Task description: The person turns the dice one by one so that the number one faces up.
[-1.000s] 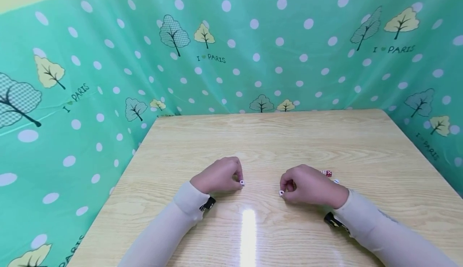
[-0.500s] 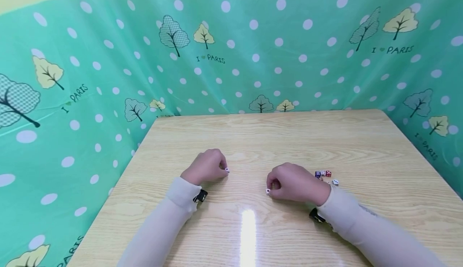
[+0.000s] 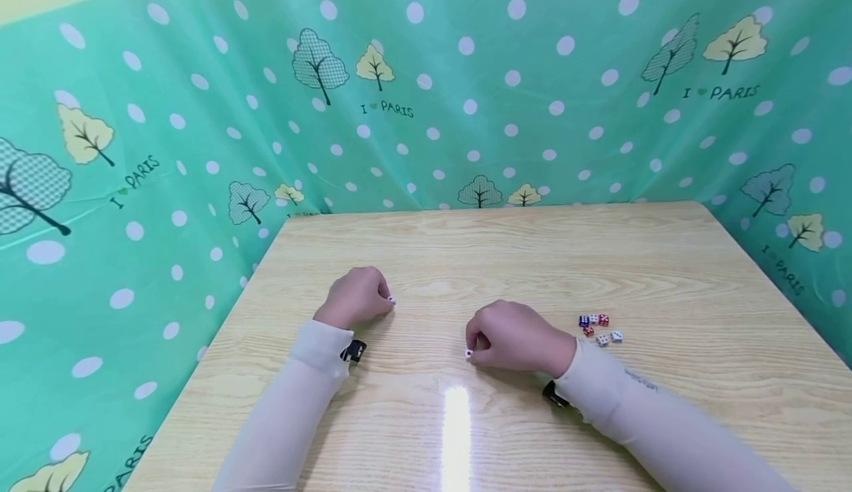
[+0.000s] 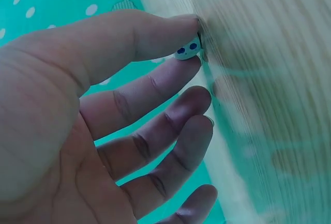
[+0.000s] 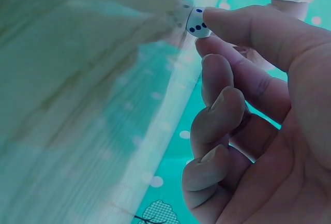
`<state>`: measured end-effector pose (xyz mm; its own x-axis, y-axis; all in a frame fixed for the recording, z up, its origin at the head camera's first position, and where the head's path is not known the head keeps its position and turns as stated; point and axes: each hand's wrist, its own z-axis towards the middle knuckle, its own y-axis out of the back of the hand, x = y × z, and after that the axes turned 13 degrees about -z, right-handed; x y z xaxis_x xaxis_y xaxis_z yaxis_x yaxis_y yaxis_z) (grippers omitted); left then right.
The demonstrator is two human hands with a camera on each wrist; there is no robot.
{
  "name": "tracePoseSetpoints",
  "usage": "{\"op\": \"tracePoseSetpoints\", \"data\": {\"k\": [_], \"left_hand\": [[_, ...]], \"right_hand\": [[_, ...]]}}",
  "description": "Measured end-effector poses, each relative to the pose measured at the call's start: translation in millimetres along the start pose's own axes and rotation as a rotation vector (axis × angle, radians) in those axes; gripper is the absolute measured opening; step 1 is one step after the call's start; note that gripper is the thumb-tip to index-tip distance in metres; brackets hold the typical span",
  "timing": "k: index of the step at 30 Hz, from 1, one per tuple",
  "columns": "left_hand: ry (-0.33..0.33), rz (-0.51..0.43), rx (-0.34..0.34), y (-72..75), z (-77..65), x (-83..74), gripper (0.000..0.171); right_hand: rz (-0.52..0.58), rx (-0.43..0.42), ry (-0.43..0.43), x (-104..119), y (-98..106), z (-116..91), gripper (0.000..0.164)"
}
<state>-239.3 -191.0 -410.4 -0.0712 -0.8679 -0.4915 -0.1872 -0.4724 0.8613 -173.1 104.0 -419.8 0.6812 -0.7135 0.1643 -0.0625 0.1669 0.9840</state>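
Left of the table's middle, my left hand (image 3: 356,298) pinches a small white die (image 3: 390,300) between thumb and index finger. The left wrist view shows dark pips on that die (image 4: 187,51), the other fingers loosely bent below it. Nearer the front, my right hand (image 3: 515,338) pinches a second white die (image 3: 469,354) with thumb and index finger. Close up in the right wrist view, this die (image 5: 197,25) is white with dark pips, held at the tabletop, its reflection beside it. The fingertips cover part of each die.
Right of my right hand several loose dice lie grouped on the wooden table (image 3: 532,248): a blue die (image 3: 583,321), red dice such as the red die (image 3: 603,320), and white dice such as the white die (image 3: 617,337). A green dotted cloth (image 3: 492,137) hangs behind.
Both hands have moved left with their dice, the left hand also farther from me. The grouped dice, partly hidden earlier behind my right hand, now show fully.
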Motion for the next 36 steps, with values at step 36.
{"op": "tracePoseSetpoints", "data": {"k": [36], "left_hand": [[-0.254,0.089,0.077,-22.5,-21.4,-43.1,0.019]], "right_hand": [[-0.013,-0.021,-0.051,-2,13,-12,0.004]]}}
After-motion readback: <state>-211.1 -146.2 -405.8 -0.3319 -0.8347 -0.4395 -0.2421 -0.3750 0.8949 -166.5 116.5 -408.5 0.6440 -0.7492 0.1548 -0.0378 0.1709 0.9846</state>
